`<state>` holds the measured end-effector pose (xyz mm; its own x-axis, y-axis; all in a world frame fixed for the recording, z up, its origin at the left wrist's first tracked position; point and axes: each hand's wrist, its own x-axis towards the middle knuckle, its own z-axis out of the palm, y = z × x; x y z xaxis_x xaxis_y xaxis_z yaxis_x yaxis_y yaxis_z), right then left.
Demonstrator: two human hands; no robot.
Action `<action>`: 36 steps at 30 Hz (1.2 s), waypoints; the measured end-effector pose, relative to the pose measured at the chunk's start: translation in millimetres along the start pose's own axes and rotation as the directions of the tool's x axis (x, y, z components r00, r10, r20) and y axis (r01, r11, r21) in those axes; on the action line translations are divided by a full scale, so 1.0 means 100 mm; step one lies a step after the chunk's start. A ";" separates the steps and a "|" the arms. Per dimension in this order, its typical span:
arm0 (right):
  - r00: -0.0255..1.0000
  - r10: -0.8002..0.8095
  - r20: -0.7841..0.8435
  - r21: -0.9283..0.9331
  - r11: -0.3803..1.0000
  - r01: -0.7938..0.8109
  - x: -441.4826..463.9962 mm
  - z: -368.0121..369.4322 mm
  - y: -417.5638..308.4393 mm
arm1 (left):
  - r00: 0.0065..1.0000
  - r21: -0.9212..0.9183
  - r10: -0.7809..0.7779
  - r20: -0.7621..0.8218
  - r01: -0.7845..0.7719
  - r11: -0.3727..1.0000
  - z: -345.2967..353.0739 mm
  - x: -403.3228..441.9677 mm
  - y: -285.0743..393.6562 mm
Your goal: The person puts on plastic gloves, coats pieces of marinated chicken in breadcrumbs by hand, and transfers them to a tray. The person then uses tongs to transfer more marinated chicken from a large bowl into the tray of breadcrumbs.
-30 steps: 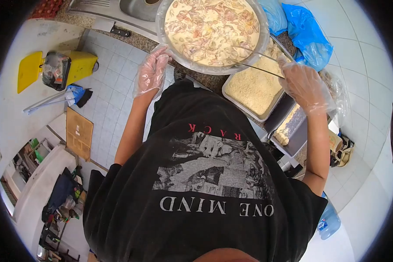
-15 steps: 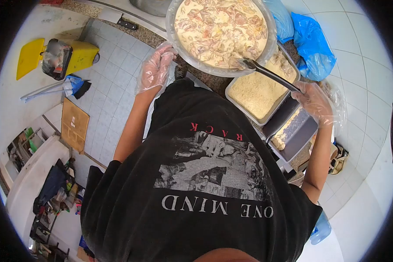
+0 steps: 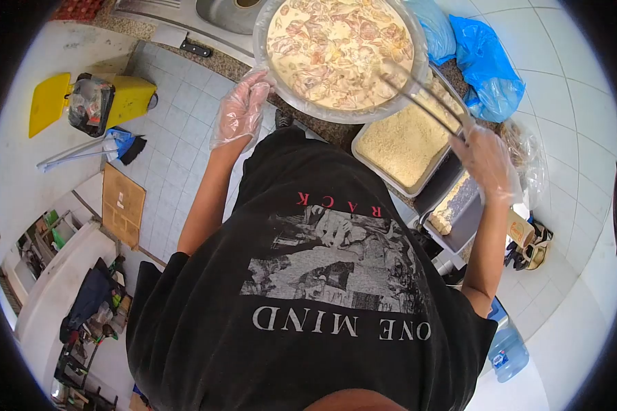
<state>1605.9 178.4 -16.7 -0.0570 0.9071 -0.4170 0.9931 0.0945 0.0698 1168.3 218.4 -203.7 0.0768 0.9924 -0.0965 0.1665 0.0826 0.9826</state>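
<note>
A large round bowl (image 3: 325,118) is filled with raw meat pieces (image 3: 336,48) in a creamy, pale batter. My left hand (image 3: 241,108), in a clear plastic glove, grips the near-left rim with its fingers close together. In my gloved right hand (image 3: 487,161) is a pair of dark tongs (image 3: 428,103), their arms spread apart. Their tips are blurred over the right side of the bowl, and I see no piece clearly between them. Below the tongs lies a metal tray (image 3: 365,159) of pale crumbly coating (image 3: 401,145), with coated pieces at its far end.
A grey container (image 3: 467,229) with some coating inside stands right of the tray. Blue plastic bags (image 3: 487,68) lie beyond it. A black-handled knife (image 3: 196,48) rests at the counter edge near the sink (image 3: 230,17). A yellow bin (image 3: 131,96) stands on the floor at left.
The tongs have lifted out of the batter and their arms have spread apart. My right hand has shifted slightly left. My left hand stays at the bowl's rim.
</note>
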 end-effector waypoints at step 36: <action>0.987 -0.122 0.105 0.086 0.990 0.113 0.21 0.58 -0.34 | 0.999 0.054 0.011 0.035 -0.013 0.998 0.17 0.03 0.09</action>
<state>1576.9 170.5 -80.5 -0.1667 0.8407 -0.5152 0.9854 0.1612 -0.0557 1186.5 220.9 -197.8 0.1126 0.9894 -0.0913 0.2184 0.0650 0.9737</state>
